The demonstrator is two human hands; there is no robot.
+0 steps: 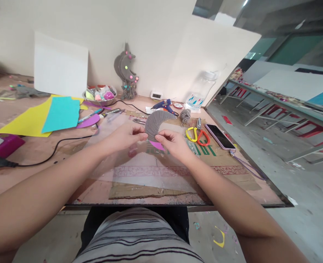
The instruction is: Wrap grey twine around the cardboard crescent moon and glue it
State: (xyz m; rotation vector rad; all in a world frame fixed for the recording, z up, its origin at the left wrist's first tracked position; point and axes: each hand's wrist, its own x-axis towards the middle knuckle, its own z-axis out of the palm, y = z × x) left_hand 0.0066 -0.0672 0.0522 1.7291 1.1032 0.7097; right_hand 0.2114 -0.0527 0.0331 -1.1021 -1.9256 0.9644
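Observation:
Both my hands hold a grey, string-wrapped crescent shape [155, 122] above the table's middle. My left hand [128, 136] pinches its lower left edge with closed fingers. My right hand [175, 144] grips its lower end, where a pink tip [157, 145] shows below my fingers. A flattened cardboard sheet [161, 171] lies on the table under my hands. A ball of grey string [186, 116] sits just behind the crescent.
Yellow and red scissors [196, 136], a phone [220, 136], a blue glue gun [163, 105] and a water bottle [201, 91] lie right of my hands. Yellow and teal foam sheets [50, 115], a bowl of supplies [99, 95] and a black cable [54, 149] are left.

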